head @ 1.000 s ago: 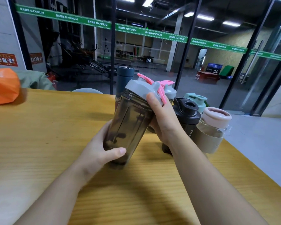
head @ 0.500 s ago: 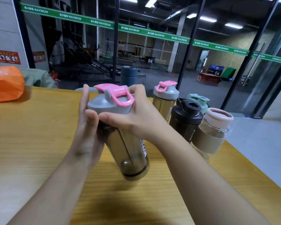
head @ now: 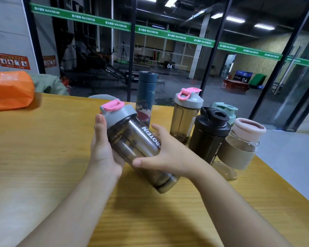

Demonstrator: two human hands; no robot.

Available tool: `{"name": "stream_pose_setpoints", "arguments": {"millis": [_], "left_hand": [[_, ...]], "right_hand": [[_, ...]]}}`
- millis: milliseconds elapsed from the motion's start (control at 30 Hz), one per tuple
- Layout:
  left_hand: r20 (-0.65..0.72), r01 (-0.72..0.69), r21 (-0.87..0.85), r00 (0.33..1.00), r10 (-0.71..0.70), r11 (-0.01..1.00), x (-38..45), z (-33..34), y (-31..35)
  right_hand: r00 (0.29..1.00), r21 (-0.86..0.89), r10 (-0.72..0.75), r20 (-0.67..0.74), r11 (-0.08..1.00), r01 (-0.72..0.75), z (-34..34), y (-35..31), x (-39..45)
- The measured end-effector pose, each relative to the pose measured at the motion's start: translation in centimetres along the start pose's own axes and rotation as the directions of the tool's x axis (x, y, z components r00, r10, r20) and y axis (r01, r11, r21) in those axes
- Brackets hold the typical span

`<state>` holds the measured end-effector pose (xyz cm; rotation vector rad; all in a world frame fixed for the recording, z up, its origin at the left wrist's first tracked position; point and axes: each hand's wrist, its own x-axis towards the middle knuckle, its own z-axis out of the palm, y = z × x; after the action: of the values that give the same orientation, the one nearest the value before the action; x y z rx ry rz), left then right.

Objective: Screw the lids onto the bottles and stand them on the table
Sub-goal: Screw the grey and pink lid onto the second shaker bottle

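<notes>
Under our hands lies the wooden table (head: 43,166). Both hands grasp the smoky shaker bottle (head: 134,145), tilted above the table, its grey lid (head: 118,113) with pink flip cap pointing up and left. Our left hand (head: 103,150) cradles its left side; our right hand (head: 166,154) wraps its lower body. Beyond our right hand stand five capped bottles (head: 209,136) close together.
</notes>
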<state>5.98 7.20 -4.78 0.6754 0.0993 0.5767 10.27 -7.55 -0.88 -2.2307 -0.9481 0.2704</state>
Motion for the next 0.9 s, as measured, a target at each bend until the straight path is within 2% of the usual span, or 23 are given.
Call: {"name": "stream_pose_setpoints", "arguments": {"millis": [67,133,333,500,567,633,900], "left_hand": [[-0.031,0.011,0.0,0.999,-0.011,1.0,0.1,-0.3,-0.4],[-0.014,0.011,0.042,1.0,-0.011,0.999,0.3,-0.5,-0.9],[0.217,-0.018,0.276,0.975,-0.044,0.961,1.4,-1.4,-0.9],[0.332,0.059,0.438,0.917,-0.222,0.897,2.0,-2.8,0.2],[0.361,0.044,0.474,0.901,-0.24,0.879,1.9,-3.1,0.1],[0.354,0.02,0.499,0.908,-0.225,0.866,1.7,-3.3,-0.1],[0.131,0.007,0.455,0.989,-0.075,0.891,0.4,-2.0,-1.5]], "right_hand": [[0.998,-0.041,0.042,0.036,0.998,-0.04,0.0,1.4,-0.5],[0.998,-0.019,0.06,-0.018,0.998,-0.06,0.4,2.7,-0.9],[0.991,0.005,0.021,-0.133,1.0,-0.02,0.4,5.1,-1.4],[0.992,0.007,-0.013,-0.128,1.0,0.014,0.0,5.8,-2.0],[0.992,-0.014,-0.029,-0.126,1.0,0.027,-0.1,5.9,-2.2],[0.99,-0.028,-0.041,-0.133,0.999,0.037,-0.1,5.9,-2.4],[0.965,-0.143,-0.116,-0.236,0.986,0.083,0.9,5.8,-2.4]]}}
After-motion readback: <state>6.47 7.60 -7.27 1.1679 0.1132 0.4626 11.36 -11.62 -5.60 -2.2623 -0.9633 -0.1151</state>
